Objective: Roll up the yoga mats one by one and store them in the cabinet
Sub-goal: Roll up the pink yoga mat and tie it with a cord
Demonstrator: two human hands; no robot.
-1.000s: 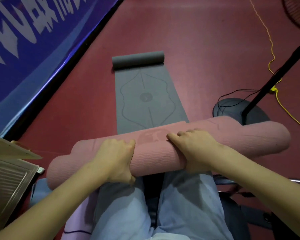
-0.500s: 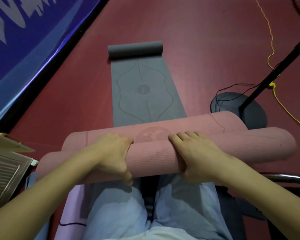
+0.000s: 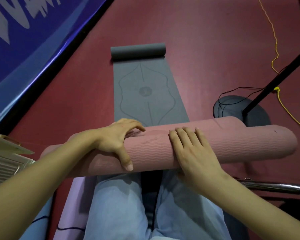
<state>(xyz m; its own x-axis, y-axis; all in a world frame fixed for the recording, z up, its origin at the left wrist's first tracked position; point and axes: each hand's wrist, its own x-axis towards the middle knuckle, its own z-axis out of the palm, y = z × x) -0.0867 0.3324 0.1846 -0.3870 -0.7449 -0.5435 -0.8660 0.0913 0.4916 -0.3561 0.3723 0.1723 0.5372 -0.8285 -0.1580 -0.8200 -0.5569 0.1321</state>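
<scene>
A pink yoga mat, rolled into a thick tube, lies across my lap from left to right, with a loose flap still showing along its far side. My left hand grips the roll, fingers arched over the top and thumb down the near face. To the right of it, my right hand presses flat on the roll with straight fingers. Beyond the roll, a grey yoga mat lies spread on the red floor; its far end is rolled up.
A fan stand with a round dark base, slanted black pole and black cable stands at the right, with a yellow cord trailing past. A blue banner runs along the left. A beige ribbed panel sits at left; a purple mat lies under my legs.
Both hands moved from a tight grip on the near side to farther over the top of the pink roll. The right fingers straightened. The roll turned away from me.
</scene>
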